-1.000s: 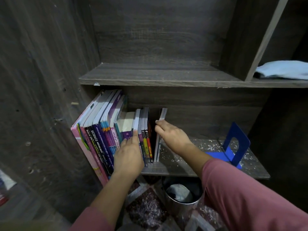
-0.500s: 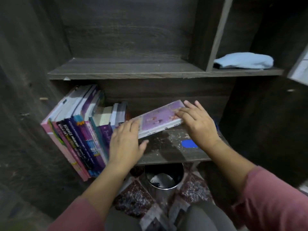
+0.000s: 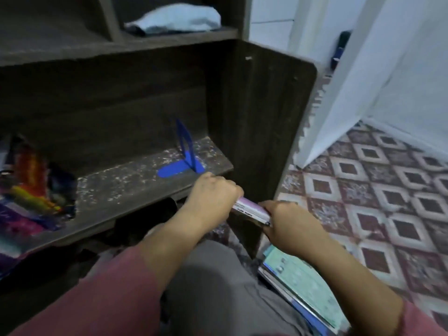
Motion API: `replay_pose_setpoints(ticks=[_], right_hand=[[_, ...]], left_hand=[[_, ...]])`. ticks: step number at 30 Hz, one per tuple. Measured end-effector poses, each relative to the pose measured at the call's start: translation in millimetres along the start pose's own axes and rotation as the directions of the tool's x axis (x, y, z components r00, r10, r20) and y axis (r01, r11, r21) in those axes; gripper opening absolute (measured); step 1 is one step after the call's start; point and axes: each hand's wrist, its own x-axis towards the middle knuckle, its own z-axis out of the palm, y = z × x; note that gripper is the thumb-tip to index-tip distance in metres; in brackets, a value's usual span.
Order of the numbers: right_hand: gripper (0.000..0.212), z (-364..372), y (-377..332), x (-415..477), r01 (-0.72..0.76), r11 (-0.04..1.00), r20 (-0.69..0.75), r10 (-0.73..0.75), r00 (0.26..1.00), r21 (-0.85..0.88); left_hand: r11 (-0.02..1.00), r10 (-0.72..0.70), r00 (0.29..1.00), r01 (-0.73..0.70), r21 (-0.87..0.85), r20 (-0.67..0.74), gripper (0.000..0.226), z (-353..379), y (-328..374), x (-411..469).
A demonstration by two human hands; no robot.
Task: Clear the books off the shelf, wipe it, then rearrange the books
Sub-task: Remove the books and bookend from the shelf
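Both hands hold a thin pink-and-white book (image 3: 252, 210) just off the right front corner of the dusty dark shelf (image 3: 135, 183). My left hand (image 3: 213, 190) grips its left end with curled fingers. My right hand (image 3: 288, 221) grips its right end. Blurred colourful books (image 3: 31, 190) still stand at the shelf's left end. On the floor below my right forearm lies a small pile of books (image 3: 303, 287), a green cover on top.
A blue metal bookend (image 3: 186, 154) stands on the shelf near its right side panel (image 3: 261, 122). A light blue cloth (image 3: 177, 18) lies on the upper shelf. Patterned floor tiles (image 3: 378, 190) spread to the right, beside a white door (image 3: 358, 76).
The book came off the shelf and moved right and down, past the shelf's right corner. My left hand left the standing books and took hold of it. The view swung right.
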Motion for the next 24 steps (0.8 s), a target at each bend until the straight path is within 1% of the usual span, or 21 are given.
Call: replay_pose_setpoints(ticks=[3,5,7,11,13,15,16,19,20,21,22,24], right_hand=[[0.037,36.4,54.6,-24.9,-0.124,0.99,0.051,0.12,0.991,0.063],[0.041,58.5,85.6,-41.0,-0.188,0.981,0.073,0.184,0.98,0.051],[0.045,77.8,111.1,-53.5,-0.24,0.971,0.086,0.237,0.968,0.024],[0.052,110.1,152.4,-62.0,-0.322,0.938,0.085,0.334,0.939,-0.128],[0.056,127.5,171.7,-57.3,-0.347,0.918,0.036,0.36,0.932,-0.193],[0.056,148.0,190.1,-49.1,-0.349,0.912,-0.043,0.348,0.936,-0.216],[0.055,159.7,198.2,-44.2,-0.358,0.909,-0.072,0.351,0.934,-0.215],[0.06,197.9,211.1,-31.9,-0.413,0.889,-0.154,0.388,0.909,-0.198],[0.063,209.0,212.1,-28.4,-0.427,0.88,-0.157,0.4,0.903,-0.209],[0.065,220.6,213.0,-25.8,-0.435,0.872,-0.134,0.415,0.9,-0.223],[0.066,231.4,213.1,-24.1,-0.433,0.868,-0.076,0.428,0.901,-0.242],[0.066,253.7,212.7,-24.6,-0.383,0.882,0.117,0.426,0.897,-0.274]], left_hand=[[0.992,0.125,0.989,-0.124,-0.016,0.084,0.027,23.2,57.6,29.0],[0.985,0.167,0.975,-0.16,-0.059,0.149,0.03,43.6,90.6,45.0],[0.978,0.191,0.958,-0.166,-0.128,0.213,0.031,65.2,118.1,57.9],[0.963,0.161,0.953,-0.096,-0.25,0.255,0.031,113.6,148.0,63.1],[0.955,0.147,0.934,-0.047,-0.294,0.326,0.041,137.5,151.4,57.0],[0.943,0.142,0.9,0.005,-0.334,0.413,0.057,151.9,148.5,54.9],[0.935,0.132,0.896,0.03,-0.354,0.423,0.059,156.3,145.9,56.1],[0.913,0.079,0.913,0.095,-0.396,0.401,0.048,166.5,140.7,60.9],[0.912,0.057,0.912,0.118,-0.394,0.405,0.044,169.9,139.8,61.6],[0.909,0.032,0.909,0.146,-0.39,0.416,0.04,173.2,138.7,62.0],[0.904,0.008,0.903,0.176,-0.389,0.429,0.038,176.4,137.2,62.3],[0.895,-0.022,0.89,0.221,-0.388,0.456,0.037,182.0,134.0,62.5]])
